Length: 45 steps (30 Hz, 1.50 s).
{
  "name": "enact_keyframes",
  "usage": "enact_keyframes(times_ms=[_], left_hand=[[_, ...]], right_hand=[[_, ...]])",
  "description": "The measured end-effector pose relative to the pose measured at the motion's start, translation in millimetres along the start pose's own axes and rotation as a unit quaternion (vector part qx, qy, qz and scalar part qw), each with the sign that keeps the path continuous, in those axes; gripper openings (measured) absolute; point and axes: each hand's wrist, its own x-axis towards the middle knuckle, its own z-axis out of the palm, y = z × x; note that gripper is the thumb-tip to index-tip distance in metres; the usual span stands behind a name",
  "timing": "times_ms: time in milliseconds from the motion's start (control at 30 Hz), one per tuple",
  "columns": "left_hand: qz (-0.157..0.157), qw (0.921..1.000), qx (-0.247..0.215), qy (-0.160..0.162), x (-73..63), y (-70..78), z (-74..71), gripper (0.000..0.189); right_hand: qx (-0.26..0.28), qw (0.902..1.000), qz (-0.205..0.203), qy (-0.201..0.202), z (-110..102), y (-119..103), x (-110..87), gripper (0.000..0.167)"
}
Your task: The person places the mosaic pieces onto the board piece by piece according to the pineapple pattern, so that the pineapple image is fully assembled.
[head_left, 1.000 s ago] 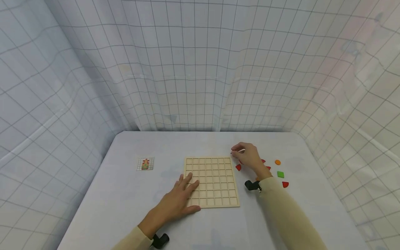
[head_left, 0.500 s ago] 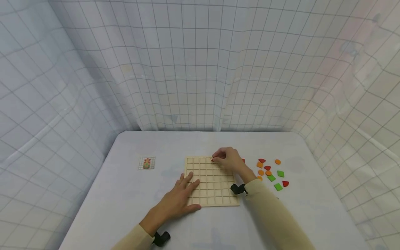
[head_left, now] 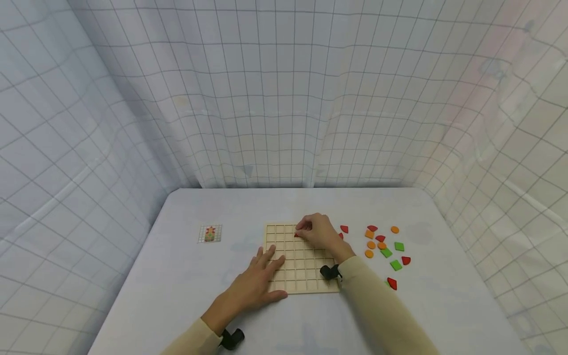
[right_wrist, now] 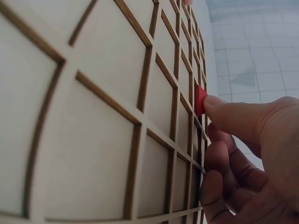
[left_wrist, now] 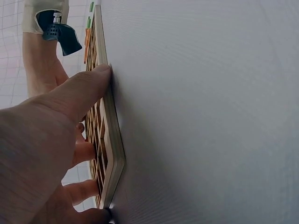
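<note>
A light wooden grid board [head_left: 306, 271] of square cells lies on the table. My left hand [head_left: 255, 283] rests on its left side with fingers spread, the thumb along the near edge, as the left wrist view [left_wrist: 46, 126] also has it. Over the upper part of the board my right hand [head_left: 319, 231] pinches a small red piece [right_wrist: 200, 100] between thumb and fingers. In the right wrist view that piece is at a cell of the grid. The right hand's fingers hide several cells around it.
To the right of the board lie loose flat pieces: red quarter-rounds [head_left: 406, 260], orange discs [head_left: 395, 230], an orange square [head_left: 369, 234] and green squares [head_left: 399, 246]. A small pattern card [head_left: 210, 233] lies at the left. Gridded white curtains [head_left: 266, 98] surround the table.
My right hand has moved left from beside the board's upper right corner to over its upper cells, carrying the red piece, then slightly nearer. The left hand has stayed on the board.
</note>
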Motion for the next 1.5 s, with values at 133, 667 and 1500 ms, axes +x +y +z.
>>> enact_keyframes(times_ms=[133,667,1500], left_hand=[[-0.003,1.0000,-0.001,-0.003,-0.5,0.8,1.6,0.096],[-0.002,1.0000,-0.007,0.000,-1.0,-0.1,4.4,0.095],[-0.007,0.9998,-0.021,0.003,1.0,-4.9,5.9,0.095]], right_hand=[[-0.008,0.9999,0.007,-0.007,0.6,2.1,-3.1,0.005],[-0.029,0.9996,0.008,0.001,2.6,3.4,-18.4,0.007],[-0.094,0.9887,0.088,0.077,-96.1,82.3,-78.7,0.022]])
